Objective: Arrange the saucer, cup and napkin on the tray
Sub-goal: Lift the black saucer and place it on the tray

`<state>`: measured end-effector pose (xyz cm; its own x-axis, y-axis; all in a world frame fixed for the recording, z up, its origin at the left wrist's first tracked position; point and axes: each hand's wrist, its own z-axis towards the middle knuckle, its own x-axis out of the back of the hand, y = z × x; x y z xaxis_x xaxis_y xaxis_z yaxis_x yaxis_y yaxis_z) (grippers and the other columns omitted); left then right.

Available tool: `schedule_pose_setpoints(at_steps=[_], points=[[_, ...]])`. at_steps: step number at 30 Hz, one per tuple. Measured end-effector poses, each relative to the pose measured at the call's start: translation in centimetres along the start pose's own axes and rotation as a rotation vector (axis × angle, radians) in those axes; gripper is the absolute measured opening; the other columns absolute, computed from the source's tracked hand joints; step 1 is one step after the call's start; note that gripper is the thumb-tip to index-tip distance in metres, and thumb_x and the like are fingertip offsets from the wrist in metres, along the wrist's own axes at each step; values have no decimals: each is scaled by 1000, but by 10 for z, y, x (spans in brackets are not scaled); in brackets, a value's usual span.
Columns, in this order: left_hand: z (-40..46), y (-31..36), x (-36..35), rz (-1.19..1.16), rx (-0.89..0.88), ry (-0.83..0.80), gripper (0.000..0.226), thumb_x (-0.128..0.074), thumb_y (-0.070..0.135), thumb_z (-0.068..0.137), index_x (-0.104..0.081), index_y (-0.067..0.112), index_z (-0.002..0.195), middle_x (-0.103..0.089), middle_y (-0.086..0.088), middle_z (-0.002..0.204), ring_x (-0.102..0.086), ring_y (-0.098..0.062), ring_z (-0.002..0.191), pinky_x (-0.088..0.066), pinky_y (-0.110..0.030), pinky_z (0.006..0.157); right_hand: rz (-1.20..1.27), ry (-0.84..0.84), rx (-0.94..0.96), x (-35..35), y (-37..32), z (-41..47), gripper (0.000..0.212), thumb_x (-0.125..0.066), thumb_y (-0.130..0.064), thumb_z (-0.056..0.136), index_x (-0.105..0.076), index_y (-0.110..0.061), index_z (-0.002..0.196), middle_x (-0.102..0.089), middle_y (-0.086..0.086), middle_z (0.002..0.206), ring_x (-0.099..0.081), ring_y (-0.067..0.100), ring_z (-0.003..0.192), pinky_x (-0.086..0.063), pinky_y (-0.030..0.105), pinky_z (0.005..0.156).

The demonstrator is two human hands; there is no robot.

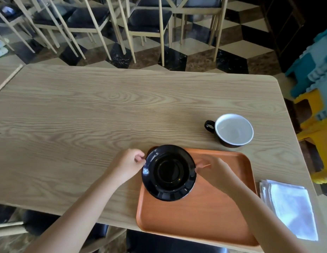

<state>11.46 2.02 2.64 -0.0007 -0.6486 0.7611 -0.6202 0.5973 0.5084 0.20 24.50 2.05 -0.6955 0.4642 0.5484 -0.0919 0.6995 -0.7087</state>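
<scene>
Two bare hands, left hand (127,164) and right hand (214,172), pinch opposite rims of a glossy black round saucer (169,172) over the orange rectangular tray's (204,216) far-left corner.

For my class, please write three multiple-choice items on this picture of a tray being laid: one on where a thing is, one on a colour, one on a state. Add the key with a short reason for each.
1. Where does the cup stand?
A. on the saucer
B. on the table beyond the tray
C. on the napkin

2. What colour is the tray?
A. orange
B. white
C. blue

3. How is the saucer held?
A. by no hand
B. by the right hand alone
C. by both hands at its rim

Key: 1 B, it sits on bare table past the tray's far edge. 2 A, its bare surface shows orange. 3 C, the left hand and right hand each have a grip on opposite edges.
</scene>
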Motion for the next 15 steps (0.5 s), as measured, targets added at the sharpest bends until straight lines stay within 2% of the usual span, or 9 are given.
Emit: schedule_pose_setpoints(at_steps=[3, 5, 7, 9, 12, 15], points=[[3, 29, 3, 123, -156, 125, 33, -56, 26, 87, -59, 19, 119, -66, 5, 106, -60, -13, 89, -48, -30, 80, -49, 156, 165, 27, -6, -10, 29, -62, -11, 80, -64, -22, 107, -66, -6, 90, -63, 14, 84, -49, 24, 79], [6, 56, -5, 123, -355, 220, 39, -57, 30, 87, -55, 19, 125, -59, 4, 117, -56, -13, 104, -46, -30, 88, -146, 357, 291, 48, -1, -13, 30, -66, -11, 79, -65, -18, 108, -66, 2, 102, -62, 20, 93, -51, 33, 83], [11, 82, -20, 166, -546, 267, 48, -58, 32, 86, -48, 18, 131, -50, -1, 131, -46, -17, 120, -41, -31, 96, -315, 486, 331, 67, 14, -9, 38, -71, -11, 75, -64, -13, 111, -63, 10, 116, -56, 30, 108, -47, 39, 90], [22, 104, -37, 249, -669, 269, 57, -59, 33, 85, -41, 17, 137, -40, -8, 142, -37, -23, 130, -37, -38, 103, -447, 450, 264, 80, 33, -1, 47, -72, -16, 75, -58, -12, 120, -51, 14, 134, -41, 37, 125, -40, 47, 100], [42, 128, -63, 388, -717, 184, 68, -61, 35, 84, -30, 19, 142, -21, -14, 152, -23, -28, 138, -33, -45, 107, -509, 317, 139, 89, 55, 7, 53, -61, -29, 85, -45, -20, 134, -27, 2, 152, -16, 29, 140, -28, 46, 110], [59, 142, -77, 528, -679, 83, 69, -56, 37, 87, -21, 22, 144, -2, -11, 157, -9, -25, 142, -28, -43, 109, -509, 307, 136, 92, 64, 11, 49, -58, -30, 87, -44, -23, 134, -26, -4, 153, -20, 23, 140, -32, 39, 106]])
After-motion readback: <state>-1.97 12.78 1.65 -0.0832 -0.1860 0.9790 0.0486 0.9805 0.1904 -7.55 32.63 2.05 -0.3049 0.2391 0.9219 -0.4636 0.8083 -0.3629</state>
